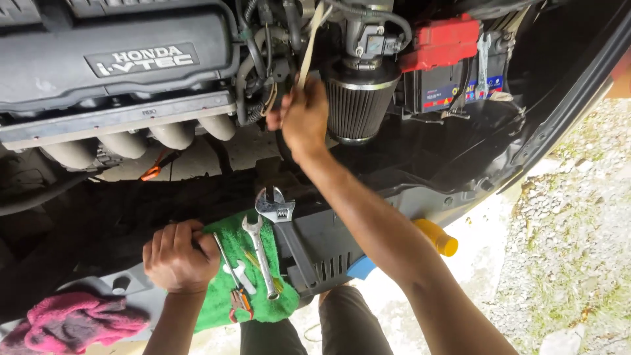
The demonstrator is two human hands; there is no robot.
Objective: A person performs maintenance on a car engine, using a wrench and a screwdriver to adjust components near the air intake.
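Head view: the right hand (303, 118) reaches into the engine bay and pinches a thin pale strip (311, 43) that runs upward, just beside the cone air filter (357, 105). The left hand (179, 256) rests clenched on the front panel, knuckles up, at the edge of a green cloth (227, 299); what it grips, if anything, is hidden. On the cloth lie a spanner (259, 253) and pliers (239, 304), with an adjustable wrench (277, 207) beside them. A pink rag (72, 322) lies at far left, a battery (453, 72) at upper right.
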